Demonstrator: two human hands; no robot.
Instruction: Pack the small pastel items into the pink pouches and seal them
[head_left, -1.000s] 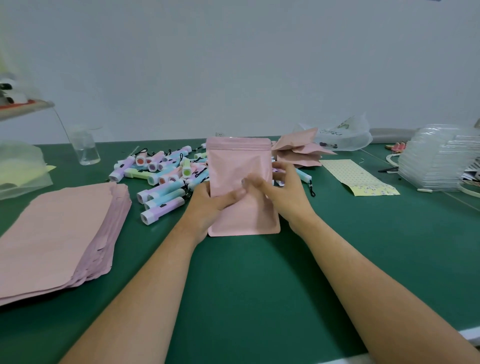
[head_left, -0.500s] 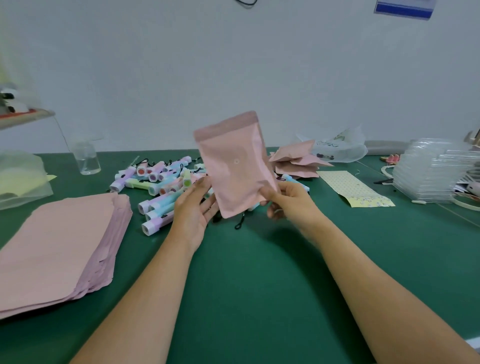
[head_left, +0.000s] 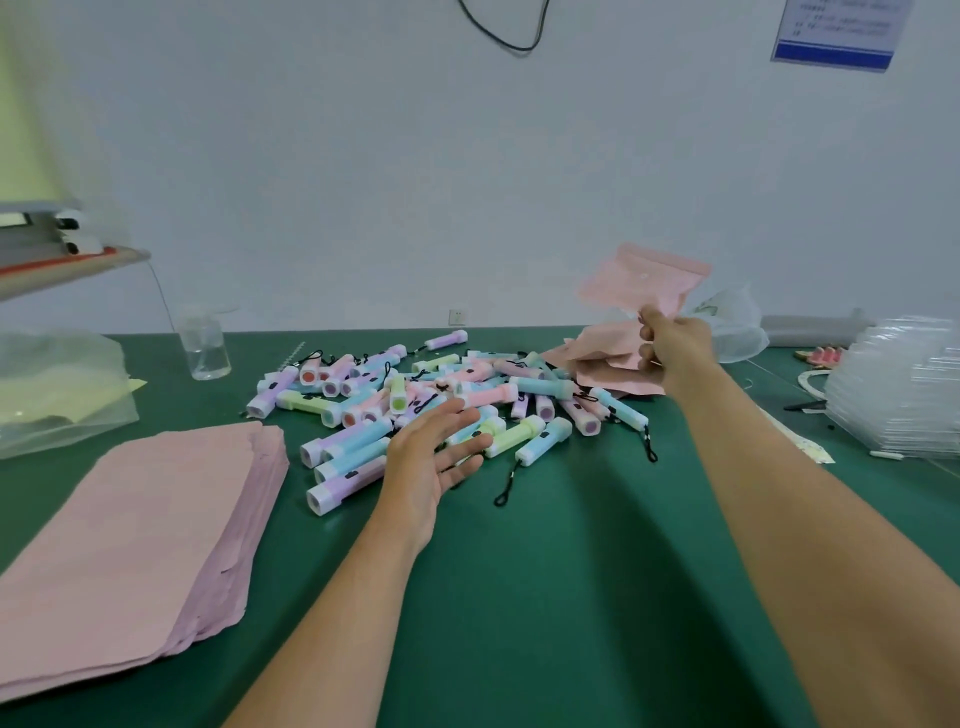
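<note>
My right hand (head_left: 672, 348) grips a pink pouch (head_left: 641, 280) by its lower edge and holds it in the air above a small pile of pink pouches (head_left: 605, 353) at the back right. My left hand (head_left: 434, 454) hovers with straight, spread fingers over the near edge of a heap of small pastel flashlights (head_left: 431, 400) with black wrist loops, holding nothing. A thick stack of flat pink pouches (head_left: 135, 535) lies on the green table (head_left: 545, 597) at the left.
A clear plastic cup (head_left: 205, 345) stands behind the heap on the left. A clear bag with yellow sheets (head_left: 57, 389) sits at far left. Stacked clear plastic trays (head_left: 898, 389) and a white plastic bag (head_left: 737, 327) occupy the right.
My right hand carried the pouch from the table centre up and away to the back right. My left hand let go of it and now hovers open over the flashlights.
</note>
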